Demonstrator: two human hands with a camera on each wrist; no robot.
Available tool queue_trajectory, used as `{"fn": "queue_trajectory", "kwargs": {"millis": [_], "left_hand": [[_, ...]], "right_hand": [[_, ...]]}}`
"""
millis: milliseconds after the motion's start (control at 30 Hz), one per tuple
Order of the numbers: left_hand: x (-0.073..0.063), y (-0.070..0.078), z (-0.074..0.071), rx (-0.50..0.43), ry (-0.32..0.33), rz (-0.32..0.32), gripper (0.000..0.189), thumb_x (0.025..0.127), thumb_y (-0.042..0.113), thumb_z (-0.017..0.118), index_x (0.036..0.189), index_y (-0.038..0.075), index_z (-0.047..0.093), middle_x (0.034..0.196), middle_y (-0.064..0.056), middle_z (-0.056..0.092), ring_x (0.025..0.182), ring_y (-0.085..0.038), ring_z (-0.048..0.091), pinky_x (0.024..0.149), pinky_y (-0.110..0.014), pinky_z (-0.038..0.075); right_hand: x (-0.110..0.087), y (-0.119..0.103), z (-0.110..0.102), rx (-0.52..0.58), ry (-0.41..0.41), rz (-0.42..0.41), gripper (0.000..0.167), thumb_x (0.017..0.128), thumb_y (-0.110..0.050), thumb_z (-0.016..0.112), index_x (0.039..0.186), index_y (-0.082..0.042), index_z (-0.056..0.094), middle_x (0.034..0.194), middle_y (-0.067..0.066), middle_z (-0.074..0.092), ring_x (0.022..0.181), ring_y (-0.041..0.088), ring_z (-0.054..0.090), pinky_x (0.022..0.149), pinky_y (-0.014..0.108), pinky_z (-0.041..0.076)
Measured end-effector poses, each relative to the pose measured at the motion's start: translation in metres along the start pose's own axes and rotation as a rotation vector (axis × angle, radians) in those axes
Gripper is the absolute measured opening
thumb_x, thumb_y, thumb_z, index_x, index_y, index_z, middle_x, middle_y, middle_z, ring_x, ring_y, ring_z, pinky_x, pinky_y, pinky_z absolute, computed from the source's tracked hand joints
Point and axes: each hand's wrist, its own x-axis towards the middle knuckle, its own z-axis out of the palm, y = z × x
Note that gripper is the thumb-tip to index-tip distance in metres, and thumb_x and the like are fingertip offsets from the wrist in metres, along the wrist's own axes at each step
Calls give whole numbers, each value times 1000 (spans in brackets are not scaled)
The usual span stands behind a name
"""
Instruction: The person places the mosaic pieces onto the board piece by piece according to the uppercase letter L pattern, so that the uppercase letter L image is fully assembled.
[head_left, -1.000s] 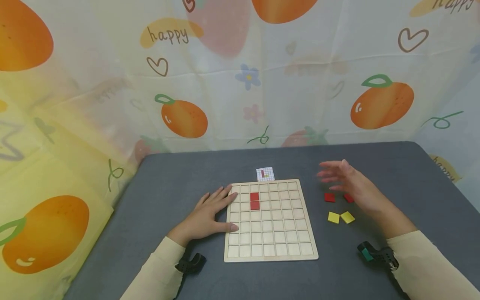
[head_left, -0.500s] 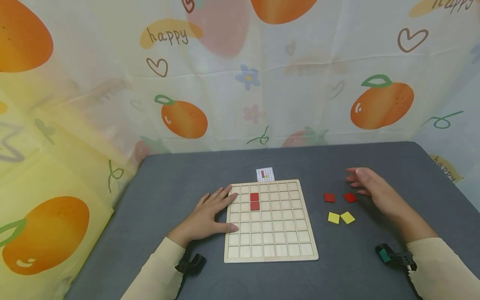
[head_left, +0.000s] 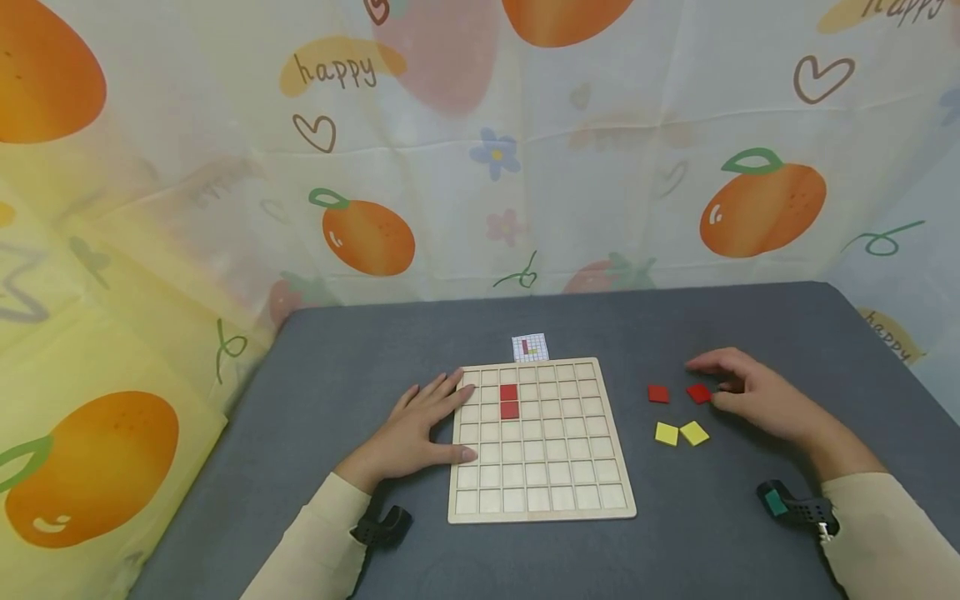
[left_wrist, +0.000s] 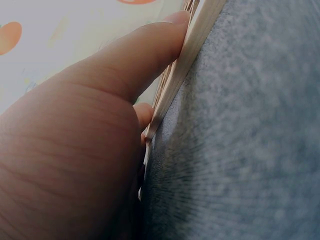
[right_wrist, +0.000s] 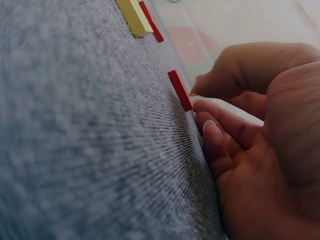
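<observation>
My left hand [head_left: 416, 429] rests with spread fingers on the left edge of a wooden grid board [head_left: 540, 502]; its thumb lies on the rim in the left wrist view. Two red square tiles, an upper one [head_left: 508, 392] and a lower one [head_left: 510, 410], fill adjoining cells. At the right, my right hand [head_left: 772, 404] is low over the table, thumb tip beside a loose red tile [head_left: 699, 393] and index finger stretched past its far side. The right wrist view shows that red tile [right_wrist: 180, 91] close to the fingertips; whether they touch it, I cannot tell.
Left of that tile lies another red tile [head_left: 658, 393]. Nearer the front are two yellow tiles, left [head_left: 666, 433] and right [head_left: 693, 433]. A small printed grid card [head_left: 530, 347] touches the board's far edge. Patterned cloth [head_left: 450, 167] hangs behind the grey table [head_left: 337, 358].
My right hand has drawn back to the right from above the red tiles, then lowered beside the right-hand one. The left hand, board and tiles have stayed put.
</observation>
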Motion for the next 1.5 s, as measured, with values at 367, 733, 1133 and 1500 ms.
{"fn": "queue_trajectory", "kwargs": {"millis": [367, 733, 1133, 1500], "left_hand": [[0, 1, -1, -1, 12, 19, 102, 93, 65, 79, 173, 20, 35, 181, 0, 17, 166, -30, 9, 125, -67, 0], [0, 1, -1, -13, 13, 20, 101, 94, 64, 79, 173, 20, 35, 181, -1, 17, 166, -31, 9, 125, -68, 0], [0, 2, -1, -12, 8, 21, 101, 93, 64, 80, 173, 20, 35, 181, 0, 17, 166, -31, 9, 125, -68, 0], [0, 1, 0, -9, 9, 6, 102, 93, 65, 80, 173, 20, 36, 181, 0, 17, 166, -31, 9, 125, -68, 0]], "right_hand": [[5, -8, 2, -37, -39, 87, 24, 99, -5, 81, 122, -1, 75, 144, 21, 54, 131, 40, 49, 91, 17, 44], [6, -17, 7, -122, 80, 67, 16, 97, -10, 86, 110, -12, 77, 125, 13, 69, 102, 15, 60, 79, 25, 51], [7, -27, 7, -152, 111, 151, 12, 101, -10, 81, 112, -9, 79, 109, 6, 74, 97, 26, 67, 80, 34, 55], [9, -48, 15, -91, 132, 130, 16, 104, -13, 78, 119, -7, 78, 109, 5, 75, 93, 21, 66, 76, 27, 55]]}}
